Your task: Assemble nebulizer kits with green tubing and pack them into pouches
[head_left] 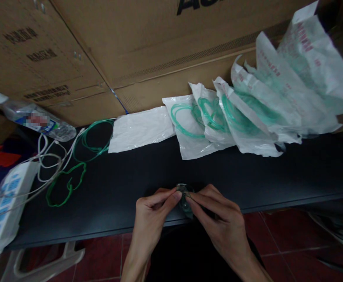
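Note:
Both my hands meet at the front edge of a black table (277, 176). My left hand (152, 221) and my right hand (218, 221) pinch a small clear plastic piece (185, 201) between thumbs and forefingers; much of it is hidden by my fingers. Loose green tubing (71, 182) lies on the table to the left, apart from my hands.
A row of white packets with coiled green tubing (247, 113) leans against cardboard boxes (130, 47) at the back. An empty flat white bag (140, 131) lies beside them. At left are a plastic water bottle (39, 121), white cords (46, 160) and a power strip (1, 207).

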Tool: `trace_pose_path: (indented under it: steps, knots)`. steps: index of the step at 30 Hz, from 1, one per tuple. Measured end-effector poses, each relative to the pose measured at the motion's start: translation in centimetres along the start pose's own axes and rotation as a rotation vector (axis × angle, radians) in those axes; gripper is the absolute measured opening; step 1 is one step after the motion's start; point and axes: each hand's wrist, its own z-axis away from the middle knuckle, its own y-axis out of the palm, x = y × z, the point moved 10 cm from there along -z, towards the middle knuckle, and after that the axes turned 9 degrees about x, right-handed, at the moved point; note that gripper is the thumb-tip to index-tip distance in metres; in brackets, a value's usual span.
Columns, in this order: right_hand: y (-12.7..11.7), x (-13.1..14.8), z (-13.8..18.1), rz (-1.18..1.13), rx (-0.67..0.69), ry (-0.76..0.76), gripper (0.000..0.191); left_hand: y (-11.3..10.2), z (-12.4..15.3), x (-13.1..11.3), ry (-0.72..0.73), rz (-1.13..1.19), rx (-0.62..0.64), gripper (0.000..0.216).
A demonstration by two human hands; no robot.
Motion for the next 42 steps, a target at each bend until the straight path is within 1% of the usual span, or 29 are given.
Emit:
trace_pose_path:
  steps: [4, 12, 15, 18, 23, 30, 34, 37, 42]
  knots:
    - [0.0, -0.7, -0.3, -0.053, 0.05, 0.038, 0.044, -0.1, 0.1, 0.1, -0.028, -0.009, -0.008, 0.011]
    - [0.0, -1.8, -0.6, -0.14, 0.151, 0.156, 0.029, 0.0, 0.1, 0.5, -0.074, 0.013, 0.0, 0.015]
    - [0.2, -1.7, -0.8, -0.145, 0.173, 0.157, 0.029, -0.1, 0.2, 0.7, -0.083, 0.016, 0.002, 0.016]
    - [0.4, -1.2, -0.9, -0.111, 0.175, 0.125, 0.031, -0.2, 0.3, 0.8, -0.097, 0.014, 0.017, 0.018]
    - [0.1, -0.7, -0.7, -0.092, 0.133, 0.084, 0.033, -0.1, 0.5, 0.9, -0.112, 0.023, 0.013, 0.018]
    - [-0.1, -1.3, -0.6, -0.138, 0.149, 0.108, 0.026, -0.1, 0.6, 1.0, -0.116, 0.012, 0.006, 0.017]
    - [-0.1, -1.5, -0.6, -0.187, 0.151, 0.128, 0.029, 0.0, 0.4, 1.0, -0.118, 0.043, 0.022, 0.018]
    - [0.0, -1.2, -0.6, -0.183, 0.148, 0.111, 0.032, -0.1, 0.4, 1.0, -0.12, 0.048, 0.019, 0.016]
    - [0.2, -1.0, -0.7, -0.161, 0.167, 0.111, 0.03, 0.1, 0.5, 0.9, -0.125, 0.048, 0.035, 0.013]
